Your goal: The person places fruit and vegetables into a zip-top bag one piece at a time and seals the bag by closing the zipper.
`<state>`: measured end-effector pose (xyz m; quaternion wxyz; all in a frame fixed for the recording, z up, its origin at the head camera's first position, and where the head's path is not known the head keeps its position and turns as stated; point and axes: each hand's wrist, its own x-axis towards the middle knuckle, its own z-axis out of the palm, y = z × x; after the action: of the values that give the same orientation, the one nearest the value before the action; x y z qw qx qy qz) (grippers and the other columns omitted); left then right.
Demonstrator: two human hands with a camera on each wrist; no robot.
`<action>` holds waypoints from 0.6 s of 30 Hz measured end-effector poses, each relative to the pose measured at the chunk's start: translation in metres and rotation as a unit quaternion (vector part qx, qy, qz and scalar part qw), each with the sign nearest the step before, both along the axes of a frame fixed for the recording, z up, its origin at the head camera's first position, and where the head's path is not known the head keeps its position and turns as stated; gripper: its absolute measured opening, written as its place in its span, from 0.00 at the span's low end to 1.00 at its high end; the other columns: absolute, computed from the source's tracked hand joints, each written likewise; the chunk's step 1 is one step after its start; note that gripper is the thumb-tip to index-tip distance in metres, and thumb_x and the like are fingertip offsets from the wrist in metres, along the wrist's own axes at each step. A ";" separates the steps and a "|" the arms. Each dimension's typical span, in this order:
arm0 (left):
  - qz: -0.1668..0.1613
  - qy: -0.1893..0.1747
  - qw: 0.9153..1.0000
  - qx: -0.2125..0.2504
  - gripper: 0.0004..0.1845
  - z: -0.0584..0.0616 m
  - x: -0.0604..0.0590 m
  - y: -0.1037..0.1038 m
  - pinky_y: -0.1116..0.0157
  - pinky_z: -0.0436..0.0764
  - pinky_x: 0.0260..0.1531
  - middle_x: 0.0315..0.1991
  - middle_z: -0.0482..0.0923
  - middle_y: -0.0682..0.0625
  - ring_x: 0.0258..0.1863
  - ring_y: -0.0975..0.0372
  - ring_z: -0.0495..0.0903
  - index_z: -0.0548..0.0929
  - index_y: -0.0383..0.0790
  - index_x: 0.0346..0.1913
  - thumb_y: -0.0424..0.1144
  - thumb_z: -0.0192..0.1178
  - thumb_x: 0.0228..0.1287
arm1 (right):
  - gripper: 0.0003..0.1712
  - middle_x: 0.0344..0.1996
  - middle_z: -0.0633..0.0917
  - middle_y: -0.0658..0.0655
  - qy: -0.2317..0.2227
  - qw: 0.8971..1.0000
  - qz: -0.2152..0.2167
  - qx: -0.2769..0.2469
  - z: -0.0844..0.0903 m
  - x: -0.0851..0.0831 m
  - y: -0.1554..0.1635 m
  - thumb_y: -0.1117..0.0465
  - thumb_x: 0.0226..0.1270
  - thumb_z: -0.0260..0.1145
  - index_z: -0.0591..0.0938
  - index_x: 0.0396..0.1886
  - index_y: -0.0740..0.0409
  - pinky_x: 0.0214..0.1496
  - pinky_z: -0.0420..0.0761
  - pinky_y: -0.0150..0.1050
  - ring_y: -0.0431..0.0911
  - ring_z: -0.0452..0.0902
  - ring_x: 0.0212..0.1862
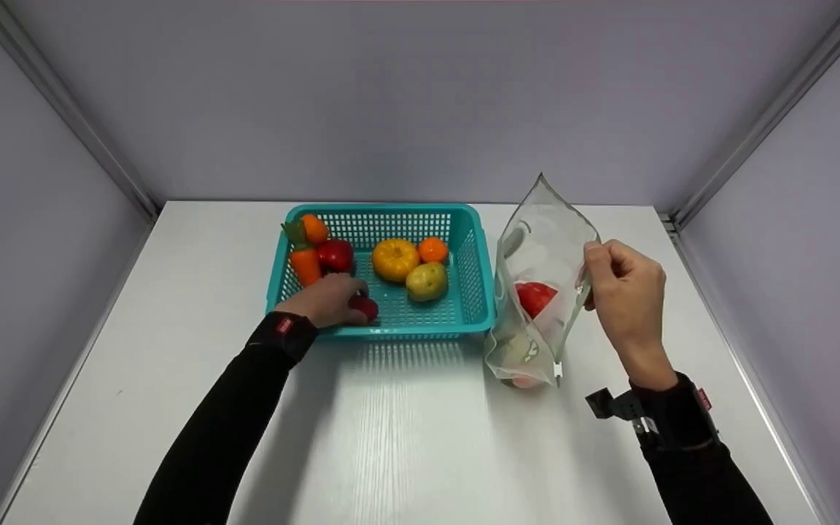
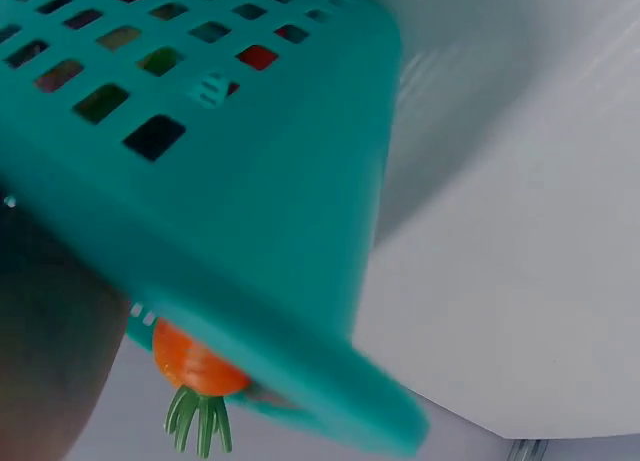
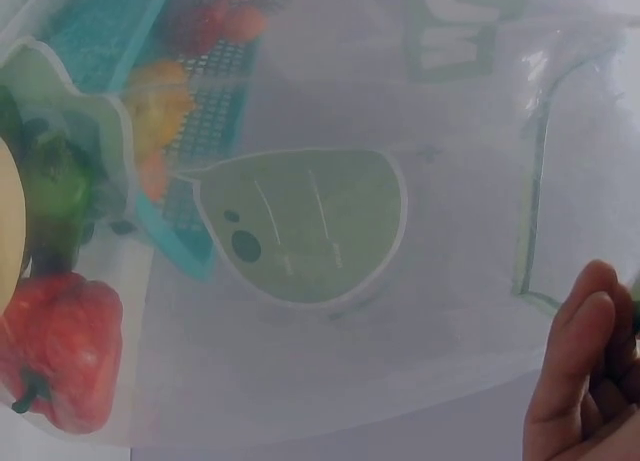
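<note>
- Here, near the tabletop's right edge, the right hand (image 1: 628, 292) pinches the rim of a clear zip bag (image 1: 537, 292), standing upright with a red pepper (image 1: 534, 297) inside.
- Just left, the left hand (image 1: 329, 300) curls round a small red fruit (image 1: 366, 308) in the teal basket's (image 1: 478, 277) near-left corner.
- Farther back lie a potato (image 1: 426, 281), yellow pumpkin (image 1: 394, 259) and carrot (image 1: 305, 264).

We cannot see the left hand's (image 1: 327, 299) fingertips, which are tucked around a small red fruit (image 1: 366, 307) that stays mostly covered. In the left wrist view the basket (image 2: 250, 211) is blurred and fills the frame. The pepper (image 3: 62, 346) is hazy behind the clear bag (image 3: 400, 311), and the lower items are indistinct.
</note>
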<state>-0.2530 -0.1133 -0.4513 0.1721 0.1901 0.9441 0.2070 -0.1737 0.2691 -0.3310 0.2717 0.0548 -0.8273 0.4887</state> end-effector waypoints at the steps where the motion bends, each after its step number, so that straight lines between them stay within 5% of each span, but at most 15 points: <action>1: 0.004 0.005 1.000 0.007 0.25 0.002 0.000 0.000 0.52 0.78 0.60 0.59 0.79 0.42 0.56 0.50 0.75 0.80 0.40 0.65 0.44 0.70 0.69 | 0.26 0.10 0.76 0.48 0.000 1.000 0.001 -0.001 0.000 0.000 0.000 0.58 0.77 0.62 0.78 0.17 0.67 0.16 0.74 0.27 0.41 0.73 0.11; 11: 0.040 0.083 0.990 0.103 0.28 0.036 0.016 0.009 0.56 0.82 0.56 0.59 0.75 0.45 0.56 0.52 0.74 0.78 0.42 0.67 0.47 0.71 0.69 | 0.26 0.10 0.76 0.47 -0.001 1.000 0.006 -0.007 -0.002 -0.001 -0.002 0.58 0.77 0.62 0.78 0.16 0.65 0.16 0.74 0.28 0.42 0.73 0.11; 18: 0.018 0.181 0.966 0.186 0.26 0.058 0.032 0.025 0.59 0.84 0.53 0.57 0.76 0.46 0.55 0.54 0.76 0.79 0.41 0.65 0.43 0.72 0.67 | 0.25 0.11 0.76 0.48 -0.003 1.000 0.009 -0.010 -0.003 -0.002 -0.003 0.59 0.77 0.62 0.79 0.17 0.65 0.16 0.75 0.28 0.42 0.73 0.12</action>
<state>-0.2214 -0.0886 -0.3934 -0.0437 0.2361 0.9075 0.3446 -0.1762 0.2662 -0.3340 0.2654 0.0580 -0.8224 0.4998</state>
